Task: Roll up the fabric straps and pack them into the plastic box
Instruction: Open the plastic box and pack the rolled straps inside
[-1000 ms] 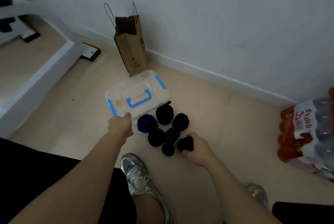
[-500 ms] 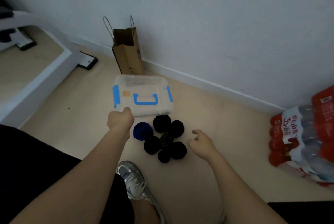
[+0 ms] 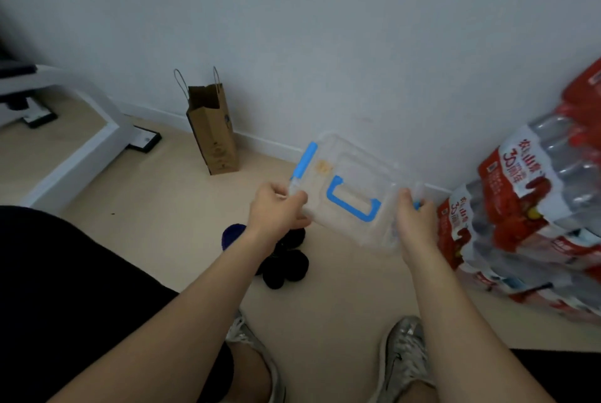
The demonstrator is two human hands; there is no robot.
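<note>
The clear plastic box (image 3: 351, 175) with a blue handle and blue side clips is lifted off the floor, tilted, in front of me. My left hand (image 3: 276, 210) grips its left end near the blue clip. My right hand (image 3: 413, 217) grips its right end. Several rolled black fabric straps (image 3: 289, 263) and one dark blue roll (image 3: 232, 235) lie in a cluster on the floor below my left forearm, partly hidden by it.
A brown paper bag (image 3: 213, 136) stands against the white wall. Shrink-wrapped packs of water bottles (image 3: 527, 214) are stacked at the right. A white furniture leg (image 3: 81, 149) crosses the left. My two silver shoes (image 3: 405, 350) are near the bottom.
The box has been lifted from the floor and carried to the right. My right hand let go of a black roll and took hold of the box's right end.
</note>
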